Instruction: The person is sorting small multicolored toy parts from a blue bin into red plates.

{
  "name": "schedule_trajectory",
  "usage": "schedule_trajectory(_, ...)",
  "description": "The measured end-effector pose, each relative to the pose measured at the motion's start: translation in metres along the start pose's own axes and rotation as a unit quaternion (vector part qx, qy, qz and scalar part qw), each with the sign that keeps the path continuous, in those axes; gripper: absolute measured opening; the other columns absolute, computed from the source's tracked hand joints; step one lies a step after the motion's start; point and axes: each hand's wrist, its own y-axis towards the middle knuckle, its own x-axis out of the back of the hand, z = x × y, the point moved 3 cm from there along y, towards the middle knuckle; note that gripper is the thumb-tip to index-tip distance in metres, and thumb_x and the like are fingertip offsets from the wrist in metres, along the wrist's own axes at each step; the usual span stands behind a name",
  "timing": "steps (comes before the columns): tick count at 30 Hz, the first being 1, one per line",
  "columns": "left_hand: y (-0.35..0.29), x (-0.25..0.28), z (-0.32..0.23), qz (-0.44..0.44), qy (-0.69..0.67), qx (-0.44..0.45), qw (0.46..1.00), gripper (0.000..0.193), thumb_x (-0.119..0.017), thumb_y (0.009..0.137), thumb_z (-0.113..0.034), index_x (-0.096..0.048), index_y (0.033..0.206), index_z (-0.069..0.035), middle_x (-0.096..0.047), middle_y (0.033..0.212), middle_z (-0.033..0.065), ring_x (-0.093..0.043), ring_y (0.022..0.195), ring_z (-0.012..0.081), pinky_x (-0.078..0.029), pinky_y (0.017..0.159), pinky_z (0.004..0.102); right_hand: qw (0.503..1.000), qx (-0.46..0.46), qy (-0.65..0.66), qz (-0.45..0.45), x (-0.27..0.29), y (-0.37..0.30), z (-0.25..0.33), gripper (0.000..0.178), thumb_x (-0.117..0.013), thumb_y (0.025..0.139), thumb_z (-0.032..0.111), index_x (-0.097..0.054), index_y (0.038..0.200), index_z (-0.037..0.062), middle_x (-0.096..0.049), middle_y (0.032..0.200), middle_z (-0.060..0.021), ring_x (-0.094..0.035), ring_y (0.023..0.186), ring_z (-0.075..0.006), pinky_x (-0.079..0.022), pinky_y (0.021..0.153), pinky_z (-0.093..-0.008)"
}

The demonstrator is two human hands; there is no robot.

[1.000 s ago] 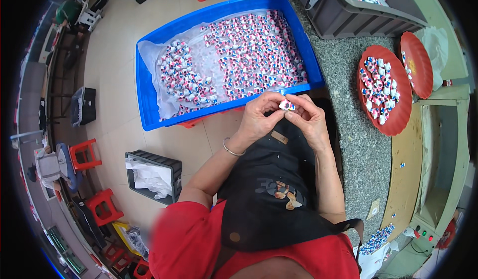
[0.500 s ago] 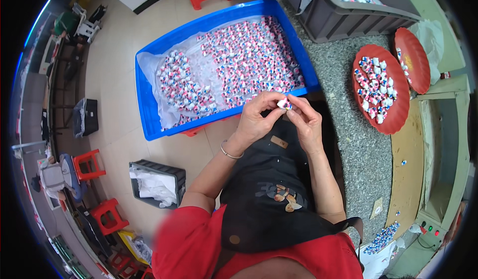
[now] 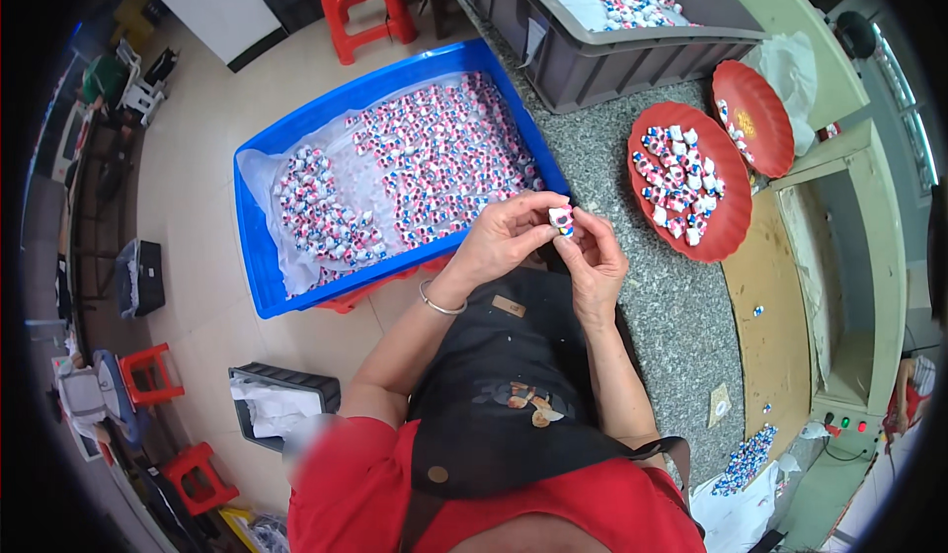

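Over on the left there's a big rectangular blue plastic crate sitting on red stools, lined with a crinkly clear plastic sheet and full of tiny glossy white pieces with red and blue bits. Moving right, the left hand and the right hand meet just off the crate's near right corner, above a black apron, and both pinch one small piece between fingertips, thumbs curled in, so it's a proper two-handed grip. It looks stubby and roughly blocky, white with a red and blue spot; it's too small to call its long axis or which way it points. Further right on the speckled granite counter sits a round red plate heaped with the same pieces, a second red plate just beyond. At the far edge is a grey plastic bin.
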Motion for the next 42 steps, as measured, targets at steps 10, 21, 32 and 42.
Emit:
schedule_trajectory(10,-0.039,0.062,-0.028,-0.024,0.358,-0.083,0.930,0.035,-0.063,0.076,0.006,-0.066,0.110,-0.003,-0.065,0.105,0.0141,-0.063,0.101,0.0310,-0.052,0.087,0.0364,0.974,-0.142,-0.108,0.138,-0.039,0.004,-0.063,0.024,-0.069,0.084,-0.005,-0.064,0.107,-0.0026,-0.057,0.102,-0.0044,-0.057,0.087,-0.0099,-0.049,0.077,-0.0240)
schedule_trajectory(21,-0.042,0.346,0.032,-0.393,0.431,0.015,0.812,0.027,-0.072,0.077,-0.005,-0.065,0.103,-0.003,-0.063,0.098,0.0103,-0.061,0.075,0.0183,-0.053,0.070,0.0297,0.835,0.123,-0.466,0.264,-0.073,0.024,-0.139,0.021,-0.063,0.084,0.006,-0.063,0.105,0.0018,-0.062,0.106,-0.0149,-0.059,0.098,-0.0332,-0.046,0.087,-0.0419)
schedule_trajectory(32,0.004,0.419,0.078,-0.375,0.510,0.055,0.772,0.027,-0.072,0.077,-0.007,-0.067,0.102,-0.003,-0.064,0.097,0.0085,-0.064,0.077,0.0175,-0.054,0.073,0.0286,0.809,0.099,-0.506,0.283,-0.085,0.032,-0.143,0.014,-0.060,0.084,0.005,-0.064,0.098,0.0054,-0.066,0.096,-0.0094,-0.061,0.088,-0.0278,-0.045,0.077,-0.0378)
schedule_trajectory(42,-0.017,0.430,0.043,-0.436,0.467,0.009,0.769,0.015,-0.068,0.082,-0.005,-0.070,0.098,-0.003,-0.062,0.097,0.0087,-0.064,0.084,0.0158,-0.053,0.074,0.0264,0.803,0.090,-0.511,0.294,-0.088,0.034,-0.144,0.012,-0.058,0.086,0.006,-0.063,0.096,0.0047,-0.066,0.096,-0.0108,-0.061,0.088,-0.0290,-0.044,0.077,-0.0388)
